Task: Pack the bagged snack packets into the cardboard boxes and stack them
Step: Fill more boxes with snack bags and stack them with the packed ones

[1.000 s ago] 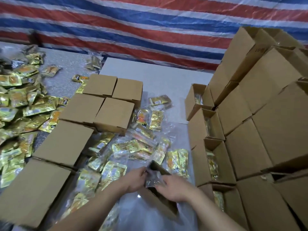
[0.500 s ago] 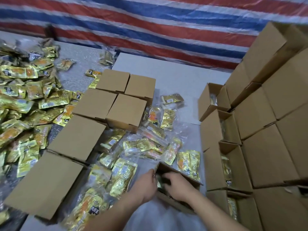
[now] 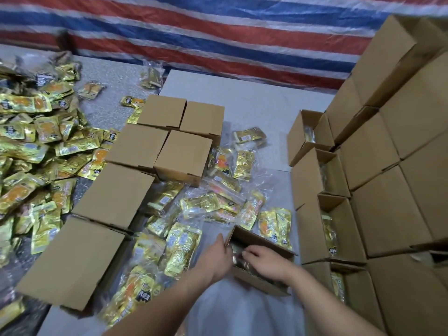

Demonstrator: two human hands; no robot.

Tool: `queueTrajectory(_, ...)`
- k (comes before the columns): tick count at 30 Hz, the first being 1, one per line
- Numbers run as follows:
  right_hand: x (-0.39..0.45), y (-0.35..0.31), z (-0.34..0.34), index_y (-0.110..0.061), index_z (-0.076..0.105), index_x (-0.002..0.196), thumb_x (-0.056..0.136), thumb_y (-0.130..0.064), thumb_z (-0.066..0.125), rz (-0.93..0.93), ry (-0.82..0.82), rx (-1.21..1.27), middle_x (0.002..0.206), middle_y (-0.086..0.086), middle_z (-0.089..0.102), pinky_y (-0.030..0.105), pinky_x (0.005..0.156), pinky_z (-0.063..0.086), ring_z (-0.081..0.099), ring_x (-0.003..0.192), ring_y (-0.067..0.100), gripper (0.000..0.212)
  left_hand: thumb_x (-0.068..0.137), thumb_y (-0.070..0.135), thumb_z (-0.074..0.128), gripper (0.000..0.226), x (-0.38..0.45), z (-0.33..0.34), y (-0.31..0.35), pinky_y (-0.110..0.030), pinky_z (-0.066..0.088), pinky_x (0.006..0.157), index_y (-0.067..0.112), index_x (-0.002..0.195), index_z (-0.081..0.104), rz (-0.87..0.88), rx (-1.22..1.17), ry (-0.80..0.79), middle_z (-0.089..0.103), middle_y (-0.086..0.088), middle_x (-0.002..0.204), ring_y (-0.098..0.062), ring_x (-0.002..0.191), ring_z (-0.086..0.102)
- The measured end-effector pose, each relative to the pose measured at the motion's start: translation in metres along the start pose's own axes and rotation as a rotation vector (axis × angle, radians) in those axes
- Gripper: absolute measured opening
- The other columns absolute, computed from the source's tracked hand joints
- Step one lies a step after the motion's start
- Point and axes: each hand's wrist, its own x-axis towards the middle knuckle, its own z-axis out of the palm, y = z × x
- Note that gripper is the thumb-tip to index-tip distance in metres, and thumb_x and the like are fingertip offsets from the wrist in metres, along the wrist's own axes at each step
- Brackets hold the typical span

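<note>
An open cardboard box (image 3: 260, 281) lies on the table right in front of me, its opening facing me. A clear bag of snack packets (image 3: 238, 259) sits inside it, mostly hidden. My left hand (image 3: 215, 259) grips the box's left flap, thumb outside and fingers inside. My right hand (image 3: 265, 261) reaches into the opening with curled fingers on the bag. Several more bagged gold packets (image 3: 181, 248) lie just left of and beyond the box.
Closed boxes (image 3: 183, 157) stand in rows at centre left. A high stack of boxes (image 3: 392, 214) fills the right, some open with packets inside (image 3: 328, 229). Loose gold packets (image 3: 26, 151) are heaped far left. A striped tarp (image 3: 218, 40) hangs behind.
The bag that both hands held above the box opening has gone down inside it. My head has moved, so the whole scene shifts right and nearer.
</note>
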Motion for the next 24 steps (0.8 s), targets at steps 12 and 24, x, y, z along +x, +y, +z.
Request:
queueTrajectory(12, -0.041, -0.010, -0.025, -0.041, 0.063, 0.097, 0.102, -0.030, 0.051, -0.149, 0.260, 0.321, 0.098, -0.008, 0.072, 0.041, 0.088, 0.055, 0.070, 0.092, 0.021, 0.018, 0.092, 0.014, 0.043, 0.037, -0.027, -0.043, -0.082, -0.038, 0.043, 0.097, 0.016, 0.128, 0.048, 0.408, 0.818, -0.133, 0.056, -0.010, 0.127, -0.031, 0.120, 0.053)
queueTrajectory(24, -0.057, -0.012, -0.009, -0.033, 0.065, 0.091, 0.100, -0.020, 0.054, -0.132, 0.366, 0.411, 0.090, 0.000, 0.073, 0.051, 0.088, 0.054, 0.069, 0.088, 0.032, 0.020, 0.097, 0.034, 0.054, 0.047, -0.031, 0.000, -0.127, -0.038, 0.036, 0.113, 0.035, 0.142, 0.038, 1.176, 1.788, -0.452, 0.047, 0.007, 0.147, -0.015, 0.126, 0.053)
